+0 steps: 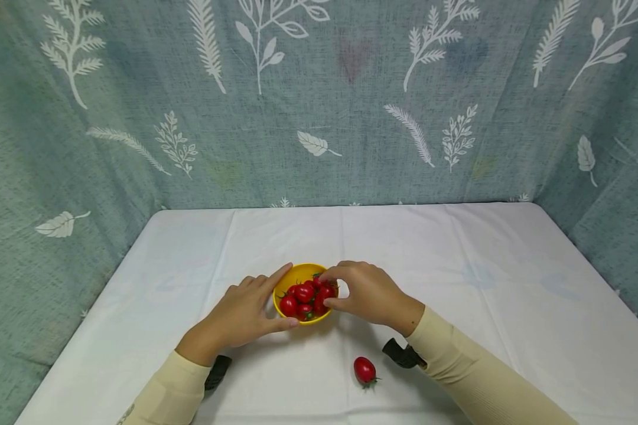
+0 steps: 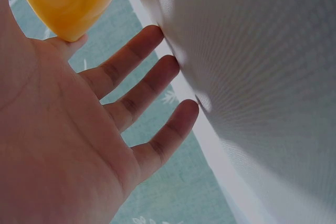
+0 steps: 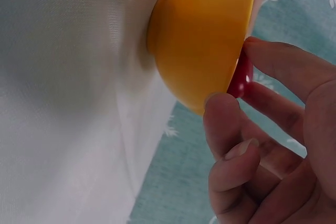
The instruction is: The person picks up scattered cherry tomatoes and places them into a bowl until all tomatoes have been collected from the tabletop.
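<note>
A yellow bowl (image 1: 292,276) filled with cherry tomatoes (image 1: 304,293) stands on the white cloth. My left hand (image 1: 244,319) flanks its left side, index finger at the far rim and thumb at the near rim; the other fingers stretch out straight in the left wrist view. From the right, my right hand (image 1: 369,292) reaches over the rim. Its thumb and fingertips pinch a red cherry tomato (image 3: 242,77) at the bowl's edge, partly hidden by the bowl in the right wrist view. One loose tomato (image 1: 364,370) with a green stem lies nearer me.
The table (image 1: 430,248) is covered with a creased white cloth. Behind it and at both sides hangs a blue-green curtain (image 1: 276,153) with white leaf prints. Black straps (image 1: 403,353) show at both wrists, the right one close to the loose tomato.
</note>
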`<state>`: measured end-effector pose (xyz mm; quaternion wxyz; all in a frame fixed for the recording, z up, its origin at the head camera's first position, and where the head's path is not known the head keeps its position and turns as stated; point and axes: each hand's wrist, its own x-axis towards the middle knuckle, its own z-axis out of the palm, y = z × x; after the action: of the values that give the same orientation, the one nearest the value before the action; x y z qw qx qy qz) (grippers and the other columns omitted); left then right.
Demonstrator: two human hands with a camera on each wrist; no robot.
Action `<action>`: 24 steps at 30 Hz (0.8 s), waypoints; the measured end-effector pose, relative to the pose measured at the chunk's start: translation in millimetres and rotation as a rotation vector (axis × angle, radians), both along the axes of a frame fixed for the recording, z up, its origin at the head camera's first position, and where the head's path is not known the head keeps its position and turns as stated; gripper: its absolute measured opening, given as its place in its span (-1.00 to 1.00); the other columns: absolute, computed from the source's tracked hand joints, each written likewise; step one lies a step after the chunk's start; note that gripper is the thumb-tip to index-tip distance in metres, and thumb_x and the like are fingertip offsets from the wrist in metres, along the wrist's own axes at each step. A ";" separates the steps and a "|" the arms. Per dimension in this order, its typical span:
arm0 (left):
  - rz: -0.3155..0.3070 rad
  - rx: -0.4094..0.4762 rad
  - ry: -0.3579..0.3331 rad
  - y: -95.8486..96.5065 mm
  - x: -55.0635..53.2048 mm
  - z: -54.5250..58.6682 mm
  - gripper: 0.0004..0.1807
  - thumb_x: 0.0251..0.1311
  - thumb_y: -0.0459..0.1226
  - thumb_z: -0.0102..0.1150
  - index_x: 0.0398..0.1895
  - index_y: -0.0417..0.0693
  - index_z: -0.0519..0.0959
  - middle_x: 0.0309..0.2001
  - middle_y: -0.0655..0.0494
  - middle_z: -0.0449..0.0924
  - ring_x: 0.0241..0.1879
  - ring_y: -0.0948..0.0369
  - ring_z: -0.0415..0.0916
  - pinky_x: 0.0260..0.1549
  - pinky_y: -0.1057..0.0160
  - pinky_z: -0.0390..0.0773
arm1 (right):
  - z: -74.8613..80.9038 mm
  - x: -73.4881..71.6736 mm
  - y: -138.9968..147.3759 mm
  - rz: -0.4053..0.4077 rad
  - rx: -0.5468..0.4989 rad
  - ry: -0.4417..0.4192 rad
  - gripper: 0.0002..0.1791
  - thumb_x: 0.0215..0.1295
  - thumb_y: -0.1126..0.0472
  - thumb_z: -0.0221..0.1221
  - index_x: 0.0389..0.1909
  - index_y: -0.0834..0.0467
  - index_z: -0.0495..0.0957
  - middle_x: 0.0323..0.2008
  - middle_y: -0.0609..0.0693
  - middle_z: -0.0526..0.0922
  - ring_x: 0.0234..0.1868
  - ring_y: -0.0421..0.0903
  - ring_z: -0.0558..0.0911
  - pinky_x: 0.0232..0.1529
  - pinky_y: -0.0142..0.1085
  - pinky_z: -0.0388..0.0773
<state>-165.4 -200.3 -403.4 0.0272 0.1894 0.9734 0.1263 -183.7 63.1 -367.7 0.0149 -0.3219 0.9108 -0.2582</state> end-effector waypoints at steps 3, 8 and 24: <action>0.000 -0.003 0.002 0.1 -0.1 0.0 0.15 -0.06 0.59 0.01 0.60 0.41 0.00 0.10 0.14 0.57 0.08 0.09 0.45 -0.07 -0.10 0.47 | 0.9 2.3 2.3 -0.010 0.004 0.003 -0.61 0.15 0.07 0.44 0.02 0.04 0.70 -0.15 -0.14 0.73 -0.18 -0.11 0.67 -0.20 -0.30 0.57; 0.000 0.002 0.003 0.1 0.0 -0.2 0.15 -0.06 0.59 0.02 0.60 0.41 0.00 0.09 0.14 0.57 0.08 0.09 0.45 -0.07 -0.11 0.47 | 0.0 8.1 9.8 -0.025 0.010 0.029 -0.65 0.17 0.08 0.43 -0.01 0.01 0.71 -0.12 -0.16 0.73 -0.10 -0.11 0.70 -0.09 -0.25 0.62; 0.003 0.004 -0.003 0.1 -0.6 -2.7 0.17 -0.09 0.62 -0.02 0.60 0.42 -0.02 0.12 0.12 0.57 0.10 0.08 0.44 -0.02 -0.09 0.46 | -5.7 29.7 41.3 -0.026 0.029 0.116 -0.65 0.19 0.04 0.41 -0.01 0.02 0.70 -0.07 -0.13 0.73 -0.34 -0.25 0.67 -0.19 -0.27 0.61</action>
<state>-166.0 -200.3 -406.2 0.0280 0.1877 0.9734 0.1287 -154.0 104.4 -373.4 -0.0364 -0.3243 0.9178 -0.2260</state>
